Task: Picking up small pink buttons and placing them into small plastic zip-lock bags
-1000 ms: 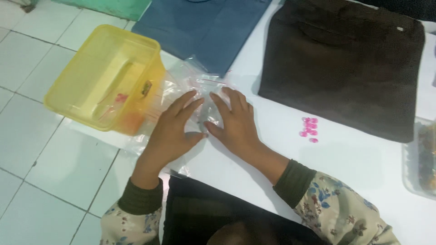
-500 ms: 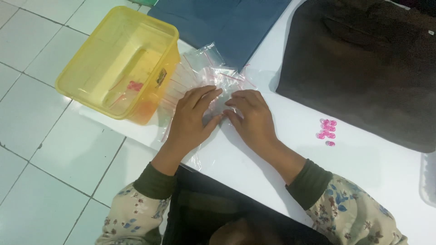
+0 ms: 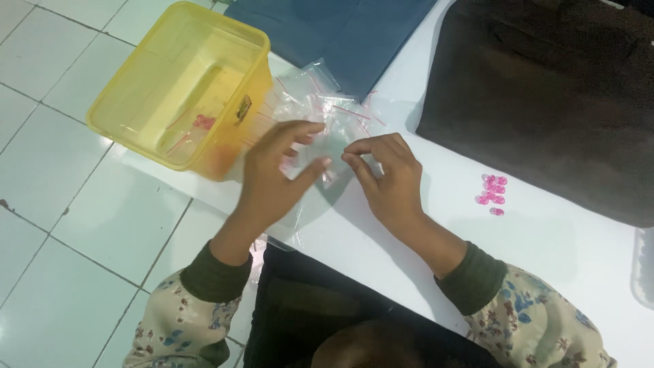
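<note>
Head view: left hand [image 3: 272,180] & right hand [image 3: 388,180] close together, fingertips pinching one clear plastic bag [image 3: 325,146] atop bag pile btwn them. Yellow tub [image 3: 146,129] just left of left hand; pink beads [image 3: 492,193] right of right hand.

A pile of small zip bags [image 3: 320,116] is spread on the desk [image 3: 558,252], just right of a plastic tub [image 3: 180,85] set at the desk's left edge; both hands are placed on the pile's near side; a cluster of beads [image 3: 492,192] lies to the right, before a folded cloth [image 3: 545,95]; another cloth [image 3: 340,31] lies behind the bags.
</note>
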